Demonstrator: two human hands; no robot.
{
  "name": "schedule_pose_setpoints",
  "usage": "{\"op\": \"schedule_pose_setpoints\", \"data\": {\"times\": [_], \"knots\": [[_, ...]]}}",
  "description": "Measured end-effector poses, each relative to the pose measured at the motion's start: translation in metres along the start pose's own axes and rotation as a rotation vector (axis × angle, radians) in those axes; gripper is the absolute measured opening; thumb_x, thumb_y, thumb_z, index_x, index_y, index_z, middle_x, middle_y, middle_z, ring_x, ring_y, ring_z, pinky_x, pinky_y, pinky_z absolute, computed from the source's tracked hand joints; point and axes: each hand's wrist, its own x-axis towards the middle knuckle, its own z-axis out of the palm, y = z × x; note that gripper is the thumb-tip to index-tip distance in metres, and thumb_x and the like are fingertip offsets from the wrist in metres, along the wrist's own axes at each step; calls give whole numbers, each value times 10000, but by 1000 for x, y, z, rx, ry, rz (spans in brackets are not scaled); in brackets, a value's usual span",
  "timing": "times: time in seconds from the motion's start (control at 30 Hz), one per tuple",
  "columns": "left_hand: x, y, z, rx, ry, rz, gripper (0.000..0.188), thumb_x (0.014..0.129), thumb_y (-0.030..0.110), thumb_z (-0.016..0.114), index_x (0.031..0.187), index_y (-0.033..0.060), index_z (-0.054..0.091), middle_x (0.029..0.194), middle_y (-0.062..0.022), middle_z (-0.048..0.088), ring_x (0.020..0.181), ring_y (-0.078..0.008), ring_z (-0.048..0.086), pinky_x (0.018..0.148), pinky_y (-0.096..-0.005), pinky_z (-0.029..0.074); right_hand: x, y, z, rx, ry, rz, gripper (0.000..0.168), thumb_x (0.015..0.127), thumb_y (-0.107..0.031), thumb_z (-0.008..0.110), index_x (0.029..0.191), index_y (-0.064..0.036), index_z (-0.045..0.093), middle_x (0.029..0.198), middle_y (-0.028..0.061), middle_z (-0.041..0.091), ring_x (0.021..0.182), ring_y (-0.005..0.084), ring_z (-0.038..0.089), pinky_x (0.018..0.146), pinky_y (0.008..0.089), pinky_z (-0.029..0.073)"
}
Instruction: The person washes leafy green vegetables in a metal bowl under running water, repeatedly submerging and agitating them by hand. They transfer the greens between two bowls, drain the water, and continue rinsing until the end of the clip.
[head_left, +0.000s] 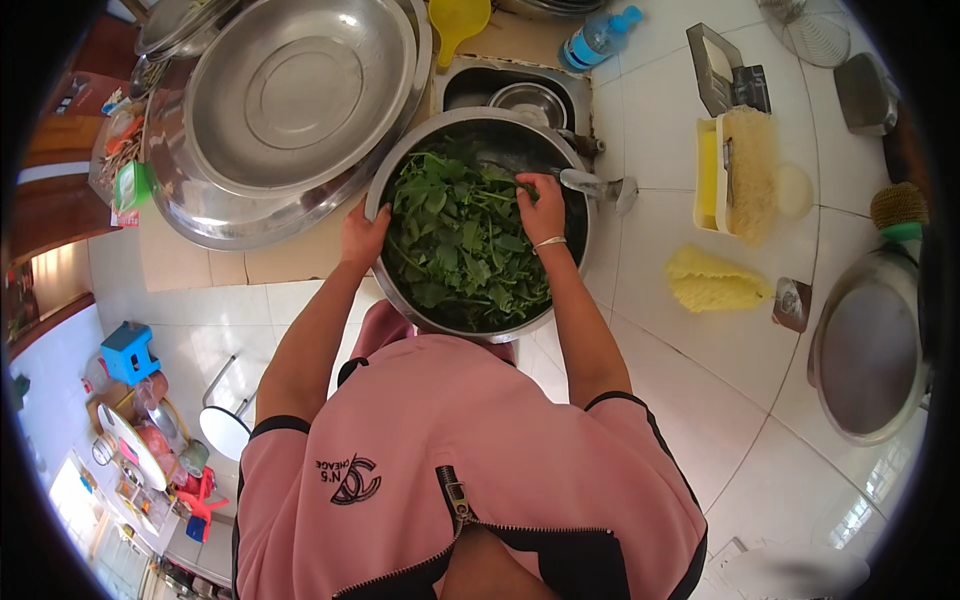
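Note:
A large stainless steel basin (384, 277) stands in front of me, filled with leafy green vegetables (465, 232). Dark water appears around the leaves at the far side. My left hand (364, 234) grips the basin's left rim, thumb over the edge. At the right side of the basin, my right hand (541, 208) has its thumb and fingertips pinched on some of the greens. A metal faucet (589, 182) reaches over the right rim, close to that hand.
Wide metal basins (307, 97) are stacked at the left. Behind lies a sink with a metal bowl (529, 105), near a yellow ladle (456, 26) and a blue bottle (592, 45). On the right tiled wall hang a loofah (750, 176), a yellow cloth (712, 279) and a metal basin (870, 345).

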Motion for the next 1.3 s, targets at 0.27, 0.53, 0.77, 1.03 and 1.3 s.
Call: {"op": "schedule_pose_setpoints", "data": {"times": [0.27,0.53,0.77,1.03,1.3], "knots": [[4,-8,3,54,-8,-50,366,864,295,646,1119,32,649,885,-200,698,848,-385,671,752,-441,513,-34,19,1,-227,-232,224,467,938,-335,580,1323,-85,494,1302,156,515,1234,358,475,1025,517,389],[-3,7,14,153,125,-120,365,857,324,645,1100,53,663,922,-208,698,870,-410,665,763,-471,515,-76,-5,8,-349,-201,226,684,906,-486,570,1378,-12,426,1278,236,497,1168,398,498,915,504,466],[-4,9,14,285,174,-92,406,855,384,630,1136,91,654,952,-212,696,881,-416,665,775,-494,524,-96,0,24,-535,-155,154,753,902,-453,576,1452,-14,306,1367,213,419,1218,383,448,966,514,407],[-4,9,13,359,193,-118,413,850,435,634,1081,92,649,930,-204,698,855,-418,666,749,-508,523,-95,2,31,-633,-239,198,760,927,-400,554,1496,-18,225,1455,203,342,1302,369,372,1047,495,329],[-6,9,13,370,211,-101,415,852,439,635,1079,93,636,919,-217,690,845,-425,663,733,-518,522,-95,4,35,-685,-271,217,782,914,-384,572,1500,-15,209,1456,198,335,1297,349,367,1041,481,324]]}}
